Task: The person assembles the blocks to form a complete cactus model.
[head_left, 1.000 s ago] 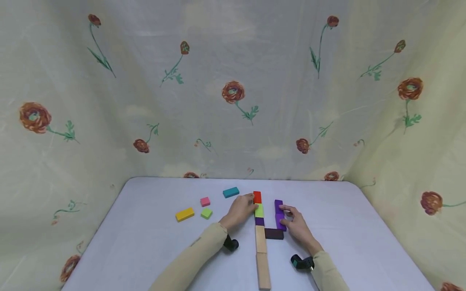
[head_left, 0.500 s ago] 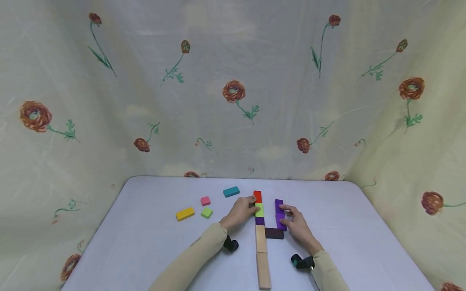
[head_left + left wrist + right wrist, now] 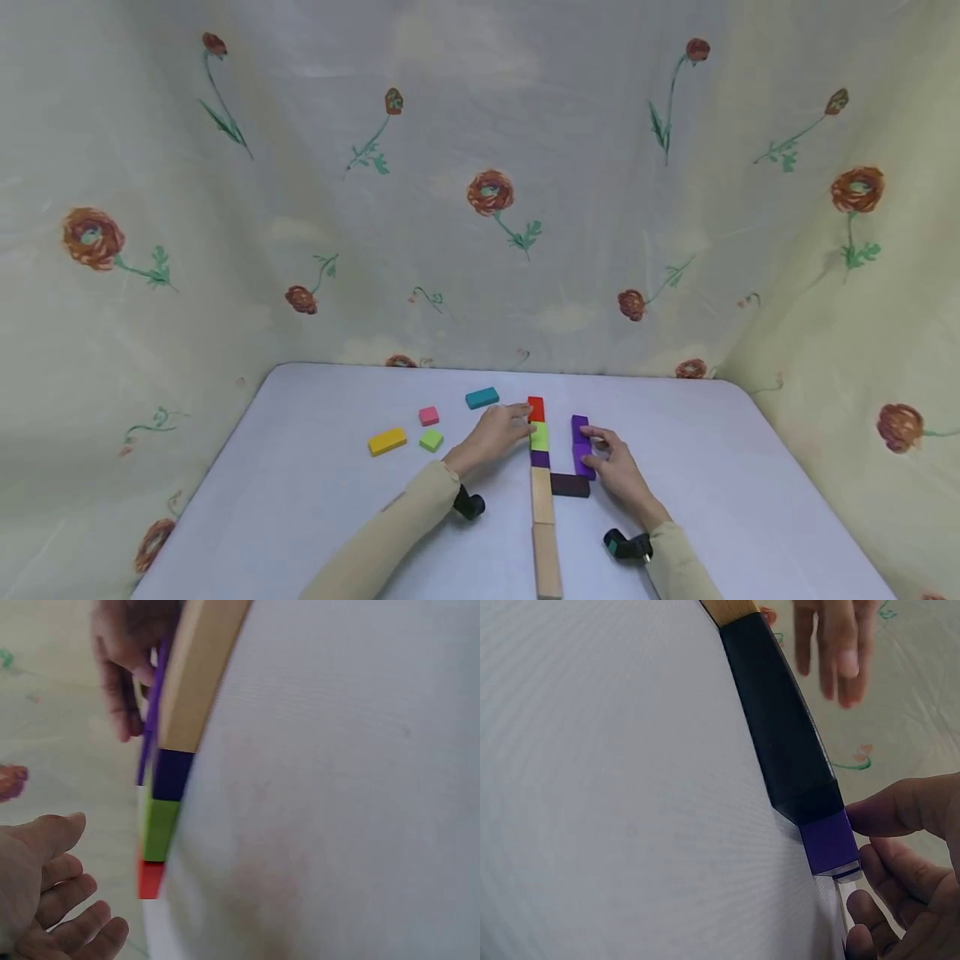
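A row of blocks runs away from me: two tan blocks (image 3: 542, 497), a dark purple block (image 3: 540, 459), a lime green block (image 3: 540, 437) and a red block (image 3: 536, 404) at the far end. My left hand (image 3: 491, 436) is just left of the red and green blocks, holding nothing, its fingers loosely bent in the left wrist view. To the right, two purple blocks (image 3: 580, 450) lie end to end. The thumb and forefinger of my right hand (image 3: 621, 473) touch their right side. A dark brown block (image 3: 570, 485) lies crosswise between the tan row and the near purple block.
Left of the row lie a teal block (image 3: 482, 398), a small pink block (image 3: 428, 416), a small green block (image 3: 431, 440) and a yellow block (image 3: 387, 442). The white table (image 3: 300, 500) ends at a floral curtain (image 3: 450, 275).
The head view has shifted slightly. My left hand has drawn back a little to the left of the row. The right hand and the blocks stay in place.
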`<action>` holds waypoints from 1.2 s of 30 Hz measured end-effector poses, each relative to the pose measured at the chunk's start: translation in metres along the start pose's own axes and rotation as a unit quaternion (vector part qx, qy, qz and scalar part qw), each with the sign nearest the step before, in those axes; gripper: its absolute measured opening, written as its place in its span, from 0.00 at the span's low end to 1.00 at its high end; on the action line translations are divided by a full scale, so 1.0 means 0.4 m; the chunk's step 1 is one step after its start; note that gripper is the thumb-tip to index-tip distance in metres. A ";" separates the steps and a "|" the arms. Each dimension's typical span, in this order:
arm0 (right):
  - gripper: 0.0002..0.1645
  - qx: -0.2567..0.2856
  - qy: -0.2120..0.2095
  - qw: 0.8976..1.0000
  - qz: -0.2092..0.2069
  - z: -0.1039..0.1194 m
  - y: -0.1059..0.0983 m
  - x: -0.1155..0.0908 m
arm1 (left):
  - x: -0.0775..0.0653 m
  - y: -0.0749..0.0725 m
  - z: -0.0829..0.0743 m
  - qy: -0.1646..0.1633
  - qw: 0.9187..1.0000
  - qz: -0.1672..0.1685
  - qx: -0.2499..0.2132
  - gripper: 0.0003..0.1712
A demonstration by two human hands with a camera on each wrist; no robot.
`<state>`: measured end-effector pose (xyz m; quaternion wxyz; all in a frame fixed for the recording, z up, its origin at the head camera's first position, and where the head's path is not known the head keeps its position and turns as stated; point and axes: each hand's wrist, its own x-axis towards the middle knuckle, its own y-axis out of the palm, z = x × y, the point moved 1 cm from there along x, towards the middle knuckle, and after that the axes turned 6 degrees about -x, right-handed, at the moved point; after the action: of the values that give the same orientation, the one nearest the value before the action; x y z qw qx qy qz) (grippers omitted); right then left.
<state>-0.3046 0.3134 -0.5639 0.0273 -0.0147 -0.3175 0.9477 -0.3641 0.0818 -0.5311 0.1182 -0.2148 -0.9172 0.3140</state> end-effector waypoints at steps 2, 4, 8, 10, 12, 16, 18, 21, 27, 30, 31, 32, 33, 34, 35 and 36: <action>0.31 0.001 -0.005 1.000 -0.001 -0.001 0.000 -0.001 | -0.016 -0.017 -0.006 0.007 1.000 -0.001 -0.011 0.26; 0.31 0.000 -0.009 1.000 -0.002 -0.002 0.000 0.000 | -0.036 -0.033 -0.011 0.017 1.000 -0.003 -0.014 0.25; 0.31 -0.004 -0.016 1.000 -0.006 -0.001 -0.003 -0.002 | -0.091 -0.052 -0.020 0.040 0.999 0.004 0.011 0.24; 0.31 -0.007 -0.018 1.000 -0.006 0.000 -0.003 -0.002 | -0.124 -0.053 -0.022 0.050 0.998 0.016 0.022 0.22; 0.31 -0.006 -0.016 1.000 -0.005 0.002 -0.004 -0.003 | -0.160 -0.051 -0.022 0.055 0.998 0.034 0.027 0.21; 0.30 -0.004 -0.012 1.000 -0.002 0.004 -0.003 -0.004 | -0.229 -0.043 -0.018 0.052 0.995 0.077 0.020 0.19; 0.31 0.000 -0.008 1.000 0.001 0.004 -0.002 -0.005 | -0.260 -0.043 -0.017 0.052 0.994 0.093 0.020 0.18; 0.31 0.005 -0.006 1.000 0.001 0.004 -0.001 -0.005 | -0.299 -0.045 -0.012 0.055 0.993 0.105 0.027 0.17; 0.31 0.007 0.001 1.000 0.005 0.001 0.000 -0.003 | -0.344 -0.075 0.007 0.044 0.992 0.114 0.033 0.17; 0.31 0.008 0.002 1.000 0.007 0.001 0.001 -0.001 | -0.348 -0.107 0.027 0.024 0.992 0.119 0.027 0.17; 0.31 0.008 0.002 1.000 0.007 0.001 0.002 -0.001 | -0.348 -0.119 0.035 0.022 0.992 0.119 0.027 0.17; 0.31 0.008 0.002 1.000 0.007 0.002 0.003 -0.001 | -0.347 -0.133 0.044 0.022 0.992 0.119 0.028 0.17; 0.31 0.009 0.002 1.000 0.007 0.002 0.003 0.000 | -0.344 -0.146 0.052 0.021 0.992 0.119 0.029 0.17; 0.31 0.008 0.001 1.000 0.006 0.002 0.003 0.000 | -0.341 -0.160 0.059 0.019 0.992 0.118 0.030 0.17; 0.31 0.007 0.001 1.000 0.006 0.002 0.002 0.000 | -0.338 -0.174 0.066 0.018 0.993 0.114 0.035 0.17; 0.31 0.008 0.002 1.000 0.006 0.003 0.002 -0.001 | -0.334 -0.187 0.073 0.020 0.993 0.109 0.044 0.17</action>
<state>-0.3043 0.3119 -0.5634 0.0224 -0.0178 -0.3097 0.9504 -0.2808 -0.0494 -0.5177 0.1112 -0.3144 -0.8712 0.3602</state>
